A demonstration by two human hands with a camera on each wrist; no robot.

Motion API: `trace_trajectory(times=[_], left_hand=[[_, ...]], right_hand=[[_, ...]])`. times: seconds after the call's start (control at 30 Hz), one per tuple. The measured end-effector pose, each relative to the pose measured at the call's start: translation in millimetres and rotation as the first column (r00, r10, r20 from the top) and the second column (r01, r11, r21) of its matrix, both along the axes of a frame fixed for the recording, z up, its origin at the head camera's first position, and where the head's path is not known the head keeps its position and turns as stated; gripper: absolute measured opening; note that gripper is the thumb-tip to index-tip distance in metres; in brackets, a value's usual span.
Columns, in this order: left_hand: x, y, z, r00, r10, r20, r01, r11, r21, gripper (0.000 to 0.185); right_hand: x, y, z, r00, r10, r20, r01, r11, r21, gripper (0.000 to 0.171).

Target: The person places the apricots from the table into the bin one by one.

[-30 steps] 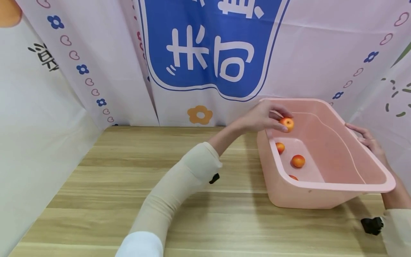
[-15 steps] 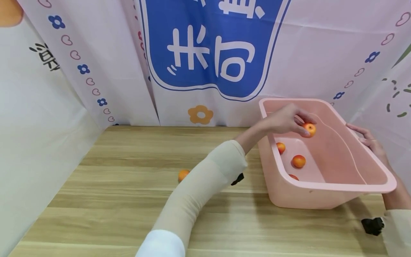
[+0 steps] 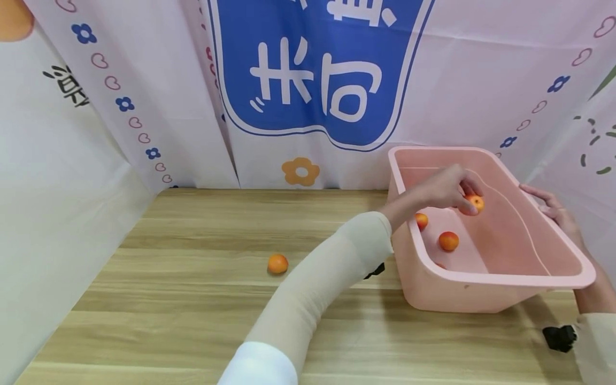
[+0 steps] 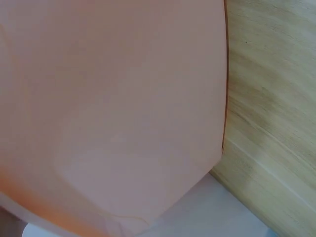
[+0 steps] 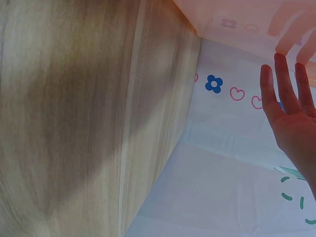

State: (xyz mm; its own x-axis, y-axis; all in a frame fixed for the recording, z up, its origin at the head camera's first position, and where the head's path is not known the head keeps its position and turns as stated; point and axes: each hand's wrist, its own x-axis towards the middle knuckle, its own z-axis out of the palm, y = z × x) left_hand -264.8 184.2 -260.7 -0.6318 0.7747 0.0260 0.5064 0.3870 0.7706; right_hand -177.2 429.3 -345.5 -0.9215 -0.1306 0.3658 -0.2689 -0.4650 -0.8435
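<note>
My left hand (image 3: pixel 463 195) reaches over the near-left wall of a pink plastic tub (image 3: pixel 529 274) and pinches a small orange-red fruit (image 3: pixel 476 203) above its floor. Two like fruits (image 3: pixel 421 221) (image 3: pixel 448 241) lie on the tub's bottom, and a third (image 3: pixel 439 264) peeks over the front rim. One more fruit (image 3: pixel 277 263) lies on the wooden table (image 3: pixel 192 299), left of my sleeve. My right hand (image 3: pixel 553 211) rests on the tub's right rim. The right wrist view shows that hand (image 5: pixel 291 106) with straight fingers, the tips against the pink tub (image 5: pixel 296 19).
Printed curtains (image 3: pixel 308 80) wall in the table at the back and both sides. The tub wall (image 4: pixel 108 108) fills the left wrist view, with table wood (image 4: pixel 276 98) beside it. A black wrist strap (image 3: pixel 558 338) shows at lower right.
My left hand has carried the fruit rightward and down into the tub. The arm's shift uncovered the fruit lying on the table. My right hand has stayed on the rim.
</note>
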Motion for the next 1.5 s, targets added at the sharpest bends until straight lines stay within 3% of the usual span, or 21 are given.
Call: trace_trajectory(times=[0.17, 0.37, 0.73, 0.97, 1.33, 1.5], left_hand=[[6.4, 9.3, -2.7, 0.998, 0.053, 0.033, -0.051, 0.997, -0.049, 0.038], [8.5, 16.3, -5.2, 0.999, -0.006, -0.054, -0.003, 0.985, -0.171, 0.029], [11.2, 30.8, -6.4, 0.994, 0.010, -0.104, -0.041, 0.954, -0.298, 0.017], [17.8, 37.9, -3.4, 0.992, 0.122, -0.044, -0.130, 0.924, -0.359, 0.014], [16.7, 39.6, -0.8, 0.984, 0.170, 0.050, -0.124, 0.863, -0.489, 0.016], [14.0, 41.8, -2.0, 0.982, 0.178, 0.059, -0.119, 0.834, -0.539, 0.020]], right_hand=[[-2.0, -0.5, 0.3, 0.999, 0.032, -0.030, -0.033, 0.999, -0.004, 0.069], [-0.2, -1.5, 0.7, 0.999, -0.018, -0.028, 0.019, 0.999, 0.043, 0.067], [1.0, -1.4, 0.0, 0.998, -0.049, -0.051, 0.053, 0.995, 0.081, 0.066], [0.8, -0.5, -0.8, 0.999, -0.010, -0.047, 0.013, 0.999, 0.044, 0.067], [-0.5, -1.1, -1.9, 1.000, 0.009, -0.026, -0.009, 1.000, -0.001, 0.069], [-1.7, -0.3, -2.6, 0.999, 0.021, -0.033, -0.021, 1.000, -0.001, 0.069]])
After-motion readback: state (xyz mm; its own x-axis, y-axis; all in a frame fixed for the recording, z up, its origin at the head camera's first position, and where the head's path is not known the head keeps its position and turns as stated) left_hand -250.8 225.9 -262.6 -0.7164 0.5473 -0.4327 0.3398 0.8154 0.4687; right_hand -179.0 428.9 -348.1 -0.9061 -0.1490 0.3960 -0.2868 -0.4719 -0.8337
